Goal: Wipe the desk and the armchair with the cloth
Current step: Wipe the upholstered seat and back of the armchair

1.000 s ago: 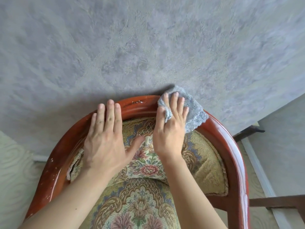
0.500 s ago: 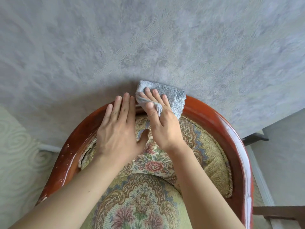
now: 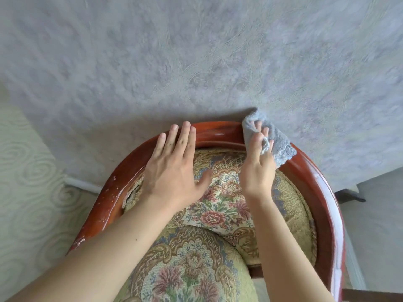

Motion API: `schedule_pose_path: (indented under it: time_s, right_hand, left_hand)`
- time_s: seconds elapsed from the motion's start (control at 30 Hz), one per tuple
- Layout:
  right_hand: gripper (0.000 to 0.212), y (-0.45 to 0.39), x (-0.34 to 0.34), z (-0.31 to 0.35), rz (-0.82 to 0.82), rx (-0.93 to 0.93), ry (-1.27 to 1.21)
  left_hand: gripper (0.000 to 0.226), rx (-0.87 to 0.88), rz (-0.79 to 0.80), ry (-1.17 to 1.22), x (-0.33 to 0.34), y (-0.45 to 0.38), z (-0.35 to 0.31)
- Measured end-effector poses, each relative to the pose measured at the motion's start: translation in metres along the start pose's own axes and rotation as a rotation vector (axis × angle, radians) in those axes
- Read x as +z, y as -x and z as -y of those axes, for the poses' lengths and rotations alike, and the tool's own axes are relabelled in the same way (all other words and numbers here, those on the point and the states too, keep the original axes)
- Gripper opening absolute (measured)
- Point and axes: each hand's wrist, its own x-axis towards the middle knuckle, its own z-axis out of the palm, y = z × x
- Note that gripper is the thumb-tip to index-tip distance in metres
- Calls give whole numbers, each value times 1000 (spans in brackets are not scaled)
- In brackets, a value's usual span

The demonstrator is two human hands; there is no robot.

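Observation:
The armchair has a curved, glossy red-brown wooden rail [image 3: 314, 182] around floral tapestry upholstery [image 3: 218, 212]. My right hand [image 3: 258, 168] grips a blue-grey cloth [image 3: 281, 147] and presses it on the top of the rail, right of its middle. My left hand [image 3: 172, 171] lies flat with fingers spread on the backrest cushion, fingertips touching the rail's top left. The desk is not in view.
A grey textured wall [image 3: 196, 62] stands right behind the chair. Pale swirl-patterned flooring [image 3: 28, 182] lies to the left. A white baseboard [image 3: 82, 184] and a dark wooden piece [image 3: 349, 196] show at the right.
My right hand has swept the cloth along the rail from the middle toward the right. The left hand stays flat on the backrest, shifted slightly left in view.

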Motion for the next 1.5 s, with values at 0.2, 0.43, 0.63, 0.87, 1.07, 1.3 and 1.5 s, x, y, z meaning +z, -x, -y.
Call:
schedule_pose_path:
  time_s: [0.2, 0.43, 0.63, 0.87, 1.07, 1.3, 1.5]
  right_hand:
    - [47, 6, 28, -1, 448, -546, 371]
    - [43, -13, -17, -21, 178, -481, 510]
    - [46, -5, 13, -5, 85, -265, 417]
    - [46, 0, 39, 16, 411, -511, 404]
    - [49, -14, 6, -5, 204, -430, 467]
    - [44, -11, 20, 7, 323, -469, 448]
    - [44, -30, -20, -9, 362, -554, 448]
  left_hand:
    - [98, 5, 7, 23, -2, 1, 3]
    - [96, 23, -2, -15, 0, 1, 8]
    - [98, 9, 3, 16, -2, 2, 3]
    - [103, 35, 10, 30, -7, 2, 6]
    - [97, 35, 0, 13, -2, 2, 7]
    - [102, 41, 9, -14, 0, 1, 8]
    - [101, 40, -13, -33, 1, 3, 7]
